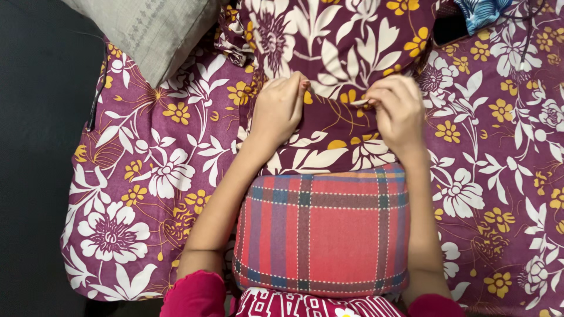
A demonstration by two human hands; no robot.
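The left hand [279, 108] lies on a maroon floral cover [346, 53], its fingers curled and the fingertips pressing into the cloth at the cover's open edge; the grip is mostly closed, pinching a fold of the fabric. The right hand [396, 108] sits just beside it on the same edge, its grip drawn tight, thumb and fingers nipping the hem. Whether something small is held between those fingertips cannot be told.

The cover spreads from the middle of the bed toward its far edge, its pattern of white leaves and yellow flowers matching the bedsheet [147, 176] beneath. Its near end overlaps the top of a red plaid pillow [323, 229], which lies between the two forearms, close to the near edge of the bed. Both hands rest just beyond the pillow's far side.

A grey cushion [147, 29] lies at the far left corner of the bed. At the far right corner there is a piece of blue patterned cloth [484, 12], with a dark flat object [449, 29] just beside it. Pink sleeves [194, 296] show at the near edge.
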